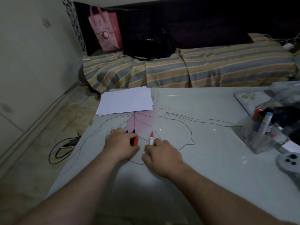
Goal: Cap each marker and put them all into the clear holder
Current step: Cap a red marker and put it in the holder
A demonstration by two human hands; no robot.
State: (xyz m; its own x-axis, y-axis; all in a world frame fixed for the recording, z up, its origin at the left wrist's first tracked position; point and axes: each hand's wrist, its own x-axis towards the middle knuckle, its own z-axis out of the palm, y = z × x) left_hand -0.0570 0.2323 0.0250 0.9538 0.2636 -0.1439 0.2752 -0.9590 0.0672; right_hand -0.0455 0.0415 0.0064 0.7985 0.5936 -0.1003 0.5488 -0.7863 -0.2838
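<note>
A white-barrelled marker with a red tip [151,138] lies on the desk [203,168] near its middle, its long axis running almost straight away from the person, tip pointing toward the far edge and leaning very slightly left. Its near end disappears under the right hand [162,157], whose fingers [148,147] are curled down around the barrel and pinch it against the desk.

Just to the left, the left hand [120,146] lies knuckles up over a small cluster of pieces: two black tips [133,131] poke out beyond the fingers, pointing away from the person, and a red cap or barrel [136,141] shows beside the thumb, lying along the same near-to-far line. The fingers of this hand are bent over the cluster and grip it; how many pieces lie underneath cannot be told.

Well apart, at the right edge of the desk, stands the clear holder [259,138], with several markers upright or leaning in it, a red cap and a blue-and-white one showing at the top. A grey game controller [288,162] lies just in front of it. A stack of white paper [125,100] sits at the far left corner of the desk. Beyond is a bed with a striped cover [186,70], bearing a pink bag [106,30] and a black bag [151,44].
</note>
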